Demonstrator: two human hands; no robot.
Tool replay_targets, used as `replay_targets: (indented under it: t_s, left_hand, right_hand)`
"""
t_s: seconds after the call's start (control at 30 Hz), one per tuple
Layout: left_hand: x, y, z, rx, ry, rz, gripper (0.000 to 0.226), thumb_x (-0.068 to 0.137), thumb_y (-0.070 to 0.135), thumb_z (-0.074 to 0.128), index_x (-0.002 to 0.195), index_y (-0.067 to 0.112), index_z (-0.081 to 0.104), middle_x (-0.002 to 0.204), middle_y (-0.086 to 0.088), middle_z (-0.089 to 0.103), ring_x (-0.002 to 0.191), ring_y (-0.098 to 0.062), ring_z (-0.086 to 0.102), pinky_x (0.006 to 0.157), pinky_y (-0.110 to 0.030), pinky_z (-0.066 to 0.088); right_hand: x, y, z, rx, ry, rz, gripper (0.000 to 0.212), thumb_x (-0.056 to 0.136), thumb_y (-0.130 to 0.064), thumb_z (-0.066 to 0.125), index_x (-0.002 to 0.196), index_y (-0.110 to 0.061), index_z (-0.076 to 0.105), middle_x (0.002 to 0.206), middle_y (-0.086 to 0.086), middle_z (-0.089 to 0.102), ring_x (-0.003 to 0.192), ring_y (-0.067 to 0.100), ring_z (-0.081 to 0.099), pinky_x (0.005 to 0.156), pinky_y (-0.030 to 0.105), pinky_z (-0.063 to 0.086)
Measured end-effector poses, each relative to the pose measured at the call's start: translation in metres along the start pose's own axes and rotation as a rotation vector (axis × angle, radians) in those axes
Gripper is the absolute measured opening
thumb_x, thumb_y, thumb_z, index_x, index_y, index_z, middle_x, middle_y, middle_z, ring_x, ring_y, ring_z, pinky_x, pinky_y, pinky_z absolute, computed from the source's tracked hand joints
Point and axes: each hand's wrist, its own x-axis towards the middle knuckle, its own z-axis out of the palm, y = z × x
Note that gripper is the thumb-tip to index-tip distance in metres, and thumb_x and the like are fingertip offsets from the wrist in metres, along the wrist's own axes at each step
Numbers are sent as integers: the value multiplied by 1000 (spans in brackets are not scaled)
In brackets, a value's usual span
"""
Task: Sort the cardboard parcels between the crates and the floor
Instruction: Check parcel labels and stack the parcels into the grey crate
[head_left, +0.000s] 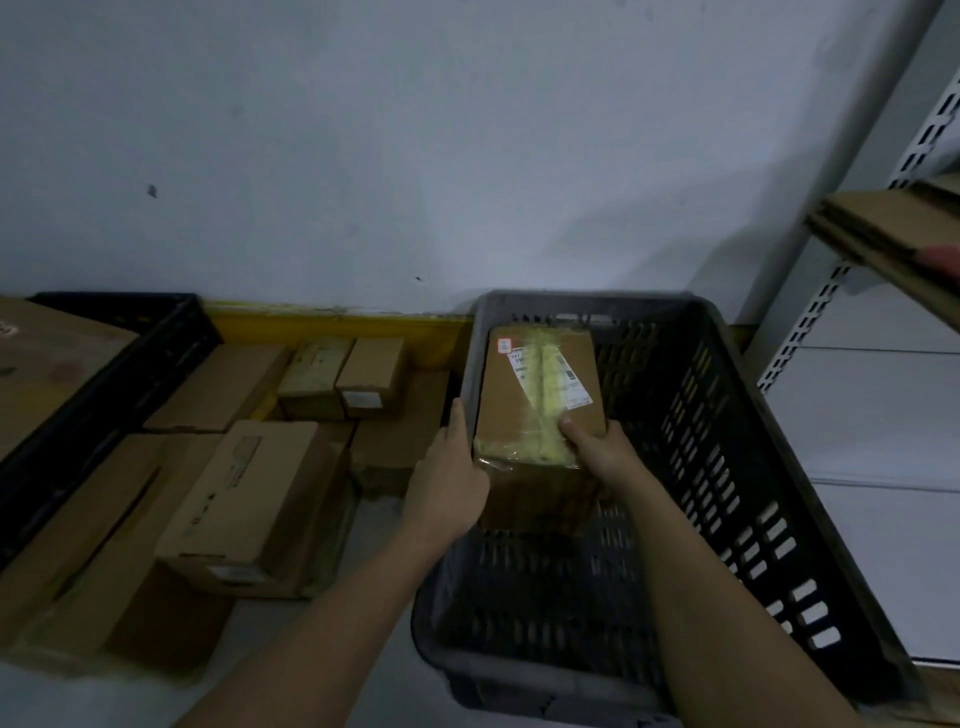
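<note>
A brown cardboard parcel (524, 400) with yellowish tape and a white label sits inside the dark grey slotted crate (737, 467), at its far left side. My left hand (447, 473) grips the parcel's left near edge, reaching over the crate's left wall. My right hand (597, 447) holds its near right corner, thumb on top. Several more cardboard parcels lie on the floor to the left, among them a long box (249, 499) and two small boxes (343, 374).
A black crate (119, 374) holding a large flat carton stands at the far left. A white metal shelf upright (831, 291) rises on the right, with flattened cardboard (893, 228) on a shelf. The grey wall with a yellow base strip is behind.
</note>
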Motion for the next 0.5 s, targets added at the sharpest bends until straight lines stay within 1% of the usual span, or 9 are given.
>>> replay_targets:
  t_s: [0.1, 0.13, 0.2, 0.3, 0.4, 0.5]
  left_hand:
    - [-1, 1, 0, 46, 30, 4, 81, 98, 9, 47, 160, 23, -4, 157, -8, 34, 132, -30, 46, 101, -40, 45]
    - [-2, 1, 1, 67, 38, 6, 80, 98, 11, 47, 160, 23, -3, 156, -9, 36, 130, -30, 48, 101, -42, 46]
    - [-4, 3, 1, 106, 58, 8, 79, 98, 14, 48, 160, 22, -1, 153, -9, 40, 127, -31, 50, 99, -44, 47]
    - [-5, 2, 2, 92, 115, 14, 70, 100, 24, 46, 160, 24, 8, 149, -9, 45, 123, -31, 53, 97, -46, 48]
    - [-7, 1, 3, 15, 144, 12, 61, 103, 37, 40, 158, 24, 18, 155, -7, 40, 133, -28, 47, 104, -42, 43]
    - [-8, -1, 0, -88, 125, -29, 57, 104, 47, 35, 157, 27, 25, 157, -3, 36, 140, -25, 40, 110, -41, 37]
  right_hand:
    - [2, -1, -1, -174, 11, 27, 100, 80, -69, 62, 153, -13, 23, 147, 15, 42, 130, 39, 46, 107, 50, 43]
    - [1, -2, -1, -238, 30, 27, 100, 81, -70, 60, 154, -15, 20, 150, 17, 36, 132, 41, 43, 108, 52, 41]
    - [-3, -5, 2, -270, 63, -13, 92, 87, -64, 57, 155, -17, 17, 153, 19, 28, 135, 43, 37, 110, 53, 37]
    - [-16, -15, 2, -299, 150, -122, 73, 96, -54, 51, 152, -15, 26, 151, 20, 31, 136, 43, 35, 110, 50, 36]
    - [-37, -27, 3, -336, 273, -289, 59, 100, -43, 47, 147, -9, 37, 146, 20, 39, 131, 41, 38, 104, 48, 39]
    - [-57, -43, 6, -346, 325, -472, 50, 101, -36, 47, 142, -7, 47, 141, 17, 48, 126, 36, 43, 101, 45, 41]
